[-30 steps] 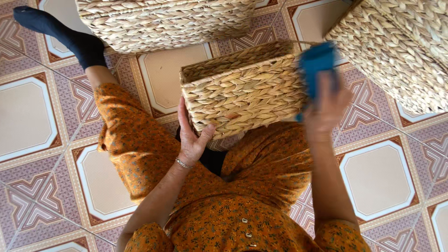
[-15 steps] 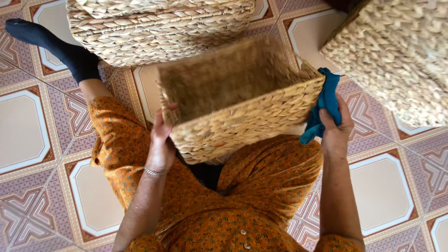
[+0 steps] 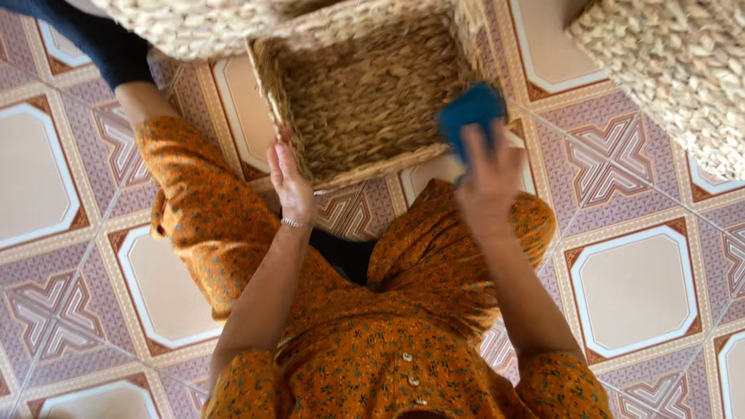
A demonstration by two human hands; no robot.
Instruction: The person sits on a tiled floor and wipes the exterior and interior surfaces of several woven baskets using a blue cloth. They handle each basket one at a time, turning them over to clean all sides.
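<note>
A square woven straw basket (image 3: 365, 101) lies on the patterned floor tiles in front of my legs, its open mouth turned up toward me. My left hand (image 3: 289, 180) rests with flat fingers against the basket's near left rim. My right hand (image 3: 487, 177), blurred by motion, holds a blue cloth (image 3: 470, 110) over the basket's right rim. I sit on the floor in an orange flowered dress (image 3: 365, 341), one leg in a dark sock stretched to the upper left.
A second woven basket (image 3: 194, 27) sits at the top left, touching the first one. A larger pale woven basket (image 3: 683, 70) fills the top right corner. Pink and cream patterned floor tiles (image 3: 632, 287) spread on both sides of me.
The basket went from standing on its side to lying with its opening facing up. My right hand rose with the blue cloth from the basket's right side to above its rim.
</note>
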